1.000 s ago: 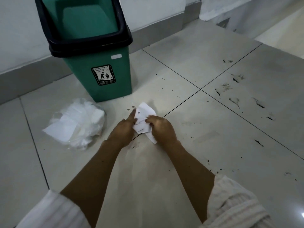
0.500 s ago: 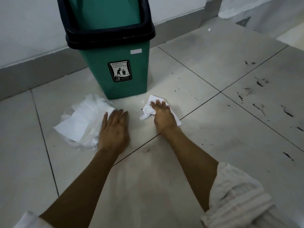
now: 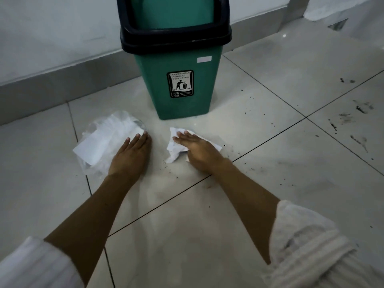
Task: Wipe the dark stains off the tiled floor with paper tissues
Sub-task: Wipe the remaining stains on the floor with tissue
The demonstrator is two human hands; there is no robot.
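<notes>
Green bin (image 3: 176, 80) with a black rim stands at 12 o'clock, against the grey skirting (image 3: 52, 82). Black-bordered sticker (image 3: 180, 83) on its front: a figure dropping litter into a can, three lines of capitals above it, too blurred to read for sure. Small blank white label (image 3: 204, 59) above and right of the sticker, no writing visible.

Right hand (image 3: 199, 151) lies palm down on a crumpled white tissue (image 3: 173, 149), just below the bin's base, near the centre. Fingers straight, close together, pointing toward 10 o'clock, pressing the tissue flat to the tiled floor (image 3: 259, 194); no pinch. Tissue sticks out at the hand's left and far edge. Forearm runs back toward 4 o'clock into a pushed-up white ribbed sleeve (image 3: 307, 246).

Left hand (image 3: 129, 156) is flat too, palm down, fingers straight and together, pointing toward 1 o'clock. Its fingertips and left edge rest on a clear plastic pack of white tissues (image 3: 104, 146) at 10 o'clock; it grips nothing. Forearm runs back toward 7 o'clock.

Dark stains (image 3: 360, 110): smears and streaks at 2 to 3 o'clock on the right-hand tiles, well apart from both hands. Fine dark specks (image 3: 248, 110) right of the bin, a few between the hands near the tissue.
</notes>
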